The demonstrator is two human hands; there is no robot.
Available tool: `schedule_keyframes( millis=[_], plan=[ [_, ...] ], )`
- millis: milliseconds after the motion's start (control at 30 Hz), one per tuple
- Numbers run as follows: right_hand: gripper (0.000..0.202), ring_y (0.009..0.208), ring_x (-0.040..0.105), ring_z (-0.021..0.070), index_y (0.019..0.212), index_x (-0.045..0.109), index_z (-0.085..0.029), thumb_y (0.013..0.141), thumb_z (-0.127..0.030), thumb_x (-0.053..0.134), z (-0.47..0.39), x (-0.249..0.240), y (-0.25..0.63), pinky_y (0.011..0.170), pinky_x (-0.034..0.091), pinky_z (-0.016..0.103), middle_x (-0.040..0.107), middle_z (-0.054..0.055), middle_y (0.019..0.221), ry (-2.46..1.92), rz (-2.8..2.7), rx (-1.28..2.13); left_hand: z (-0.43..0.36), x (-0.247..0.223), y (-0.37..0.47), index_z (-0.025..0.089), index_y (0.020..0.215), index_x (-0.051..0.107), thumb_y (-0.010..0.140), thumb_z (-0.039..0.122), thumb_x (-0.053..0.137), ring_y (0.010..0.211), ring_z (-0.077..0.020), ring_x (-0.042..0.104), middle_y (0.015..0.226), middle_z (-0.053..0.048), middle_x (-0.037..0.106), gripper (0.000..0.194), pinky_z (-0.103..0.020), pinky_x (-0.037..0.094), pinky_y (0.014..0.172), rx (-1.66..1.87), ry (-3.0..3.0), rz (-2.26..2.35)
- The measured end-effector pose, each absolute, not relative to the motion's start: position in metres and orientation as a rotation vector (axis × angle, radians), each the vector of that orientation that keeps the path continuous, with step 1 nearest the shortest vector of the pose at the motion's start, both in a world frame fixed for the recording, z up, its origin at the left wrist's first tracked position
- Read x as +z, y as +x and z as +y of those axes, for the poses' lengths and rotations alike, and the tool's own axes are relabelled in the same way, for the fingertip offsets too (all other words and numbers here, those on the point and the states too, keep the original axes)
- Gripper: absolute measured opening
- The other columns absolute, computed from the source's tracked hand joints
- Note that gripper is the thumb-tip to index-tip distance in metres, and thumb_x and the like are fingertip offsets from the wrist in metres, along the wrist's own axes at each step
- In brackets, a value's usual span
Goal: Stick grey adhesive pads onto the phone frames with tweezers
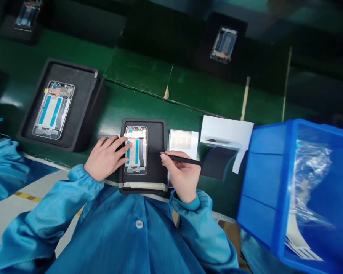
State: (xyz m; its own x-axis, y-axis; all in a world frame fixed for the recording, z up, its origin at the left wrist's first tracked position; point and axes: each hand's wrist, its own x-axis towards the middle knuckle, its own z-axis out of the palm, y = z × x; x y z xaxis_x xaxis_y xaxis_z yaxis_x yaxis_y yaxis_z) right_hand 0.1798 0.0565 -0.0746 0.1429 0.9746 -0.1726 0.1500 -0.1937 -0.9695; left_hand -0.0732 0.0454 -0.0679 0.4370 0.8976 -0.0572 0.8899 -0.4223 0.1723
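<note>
On the green bench [117,102]: an opened phone [132,152] lies face-up in a shallow black tray [156,152] right in front of you, its inner parts showing, with two blue strips [137,151] running lengthwise.
Your left hand [105,156]: palm down and loosely spread, its fingers reaching over the tray's left rim onto the phone's left side; they rest there rather than grasp.
Your right hand [184,177]: pinched around a slim black tool [187,160], thumb and fingers closed near its left end.
Tool tip: pointing left over the tray's right side, apart from the phone; you cannot tell from this view whether it touches the tray.
Tray's near edge: a pale strip [144,186] runs along it.
Right of the tray: a sheet with grey squares [184,140] lies partly behind your right hand; beyond it are a white sheet [225,129] and a dark sheet [217,161].
Blue bin [260,175]: at your far right, with crumpled clear plastic [311,171] inside.
To your left: another opened phone [54,110] sits in a larger black tray [82,91], near a co-worker's blue sleeve [5,167].
</note>
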Motion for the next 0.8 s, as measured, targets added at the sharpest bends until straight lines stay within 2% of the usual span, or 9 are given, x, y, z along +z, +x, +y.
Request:
schedule_keyframes(
  millis=[100, 200, 267, 500, 700, 800],
  plan=[
    [0.017, 0.063, 0.07, 0.0168, 0.085, 0.076, -0.02, 0.076, -0.031, 0.083, 0.044, -0.077, 0.198, 0.059, 0.058, 0.03, 0.077, 0.005, 0.08, -1.523, -1.096, 1.093, 0.053, -0.054, -0.077, 0.026, 0.128, 0.063, 0.097, 0.04, 0.055, 0.122, -0.03, 0.057, 0.138, -0.007, 0.06, 0.035, -0.045, 0.044, 0.097, 0.202, 2.489, 1.535],
    [0.016, 0.058, 0.068, 0.015, 0.086, 0.076, -0.02, 0.075, -0.029, 0.084, 0.033, -0.084, 0.22, 0.054, 0.054, 0.027, 0.077, 0.004, 0.078, -1.52, -1.003, 0.975, 0.069, -0.032, -0.066, 0.023, 0.117, 0.066, 0.098, 0.033, 0.053, 0.114, -0.0242, 0.06, 0.124, -0.007, 0.066, 0.025, -0.04, 0.046, 0.095, 0.602, 2.352, 1.739],
    [0.018, 0.058, 0.068, 0.0152, 0.087, 0.075, -0.019, 0.075, -0.03, 0.084, 0.026, -0.09, 0.235, 0.053, 0.053, 0.027, 0.076, 0.004, 0.077, -1.527, -0.937, 0.914, 0.084, -0.021, -0.043, 0.021, 0.112, 0.067, 0.096, 0.029, 0.053, 0.11, -0.0238, 0.061, 0.117, -0.007, 0.066, 0.022, -0.039, 0.046, 0.094, 0.742, 2.292, 1.813],
    [0.023, 0.059, 0.068, 0.0164, 0.088, 0.075, -0.017, 0.076, -0.035, 0.082, 0.015, -0.104, 0.285, 0.058, 0.057, 0.031, 0.077, 0.006, 0.08, -1.567, -0.792, 0.756, 0.146, -0.04, 0.103, 0.02, 0.116, 0.064, 0.09, 0.028, 0.063, 0.109, -0.0263, 0.056, 0.121, -0.007, 0.063, 0.027, -0.04, 0.045, 0.091, 0.387, 2.5, 1.161],
    [0.023, 0.064, 0.071, 0.0182, 0.091, 0.074, -0.017, 0.076, -0.034, 0.082, 0.012, -0.101, 0.316, 0.063, 0.06, 0.034, 0.078, 0.007, 0.085, -1.531, -0.749, 0.722, 0.168, -0.063, 0.182, 0.02, 0.119, 0.059, 0.08, 0.036, 0.078, 0.115, -0.0296, 0.051, 0.129, -0.01, 0.057, 0.046, -0.041, 0.042, 0.092, 0.311, 2.524, 1.128],
    [0.024, 0.065, 0.071, 0.0182, 0.091, 0.074, -0.017, 0.076, -0.035, 0.082, 0.015, -0.1, 0.327, 0.064, 0.06, 0.034, 0.078, 0.007, 0.086, -1.509, -0.75, 0.695, 0.171, -0.067, 0.206, 0.019, 0.118, 0.059, 0.079, 0.042, 0.079, 0.116, -0.031, 0.05, 0.128, -0.011, 0.057, 0.05, -0.042, 0.04, 0.093, 0.334, 2.573, 1.109]
  ],
)
